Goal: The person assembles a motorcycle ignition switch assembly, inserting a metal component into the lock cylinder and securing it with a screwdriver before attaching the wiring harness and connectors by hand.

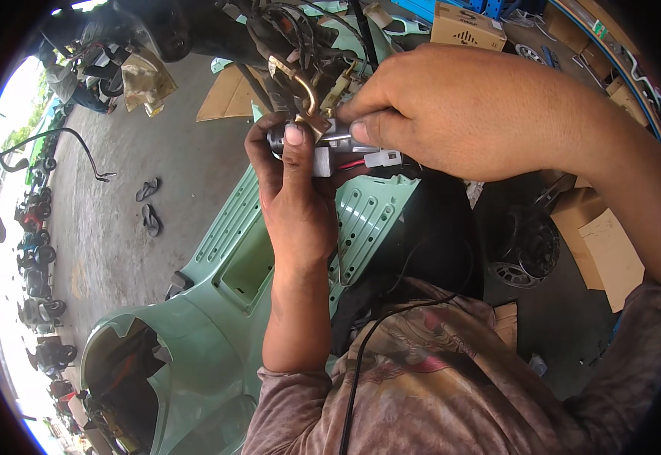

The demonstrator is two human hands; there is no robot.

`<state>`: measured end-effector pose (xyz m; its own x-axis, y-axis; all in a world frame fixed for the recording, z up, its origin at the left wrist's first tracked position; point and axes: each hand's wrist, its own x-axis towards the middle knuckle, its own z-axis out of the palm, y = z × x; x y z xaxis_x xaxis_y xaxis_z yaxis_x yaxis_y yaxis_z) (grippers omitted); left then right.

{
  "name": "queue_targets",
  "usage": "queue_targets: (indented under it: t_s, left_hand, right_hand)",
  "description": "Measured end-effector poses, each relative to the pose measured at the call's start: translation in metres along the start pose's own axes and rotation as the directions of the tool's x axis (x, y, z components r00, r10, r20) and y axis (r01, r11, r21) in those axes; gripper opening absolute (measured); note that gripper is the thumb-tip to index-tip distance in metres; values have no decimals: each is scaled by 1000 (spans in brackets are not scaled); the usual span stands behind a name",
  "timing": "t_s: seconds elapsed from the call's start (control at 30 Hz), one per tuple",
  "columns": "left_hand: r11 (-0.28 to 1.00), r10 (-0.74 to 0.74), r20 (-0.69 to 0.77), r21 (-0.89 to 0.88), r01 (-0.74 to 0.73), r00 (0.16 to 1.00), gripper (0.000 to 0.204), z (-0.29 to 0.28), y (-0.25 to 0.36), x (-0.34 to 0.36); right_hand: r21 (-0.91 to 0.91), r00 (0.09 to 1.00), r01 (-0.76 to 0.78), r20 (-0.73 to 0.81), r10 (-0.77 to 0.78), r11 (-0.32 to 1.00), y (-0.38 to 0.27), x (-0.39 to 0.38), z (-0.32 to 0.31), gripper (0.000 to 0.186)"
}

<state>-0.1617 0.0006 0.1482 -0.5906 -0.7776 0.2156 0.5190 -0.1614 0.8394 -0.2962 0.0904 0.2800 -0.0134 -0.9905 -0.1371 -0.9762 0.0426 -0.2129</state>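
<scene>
Up at the front of a scooter frame, my left hand [296, 189] is closed around a grey metal part [322, 162] with a black round end; its thumb presses on top. A brass-coloured bracket [312, 125] lies against that part, and a bent brass-coloured rod [305, 85] rises behind it. My right hand [452, 114] reaches across from the right, thumb and forefinger pinching a thin silver rod [336, 139] against the part. Its other fingers are hidden. Just below hangs a white plug connector [384, 158] on red and dark wires.
Below my arms spreads the mint-green scooter body [224, 303], with an open compartment. Loose wiring [289, 26] hangs at the top. To the right are cardboard boxes [467, 26] and a black wheel [524, 250]. Sandals [149, 205] lie on the concrete floor; parked scooters line the left.
</scene>
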Motion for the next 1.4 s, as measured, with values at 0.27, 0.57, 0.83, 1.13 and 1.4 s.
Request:
queue_targets:
  t_s: [0.27,0.57,0.83,1.13,1.4]
  left_hand:
    - [1000,6,-27,15,-6,1000,35,0,3,0]
    - [1000,6,-18,9,-6,1000,35,2,5,-2]
    - [1000,-11,-32,5,11,999,41,6,8,-3]
    - [995,7,-42,101,-3,999,40,0,13,-5]
    - [997,7,-40,75,-4,999,40,5,15,-5]
  right_hand:
    - [214,991,-124,84,108,969,-8,-2,-11,29]
    - [189,992,-123,51,115,974,-6,-3,-7,30]
    - [115,995,-63,79,55,991,8,2,5,33]
    - [274,966,-226,186,179,935,-4,-3,-2,39]
    - [312,972,-212,167,167,926,-3,-8,-5,35]
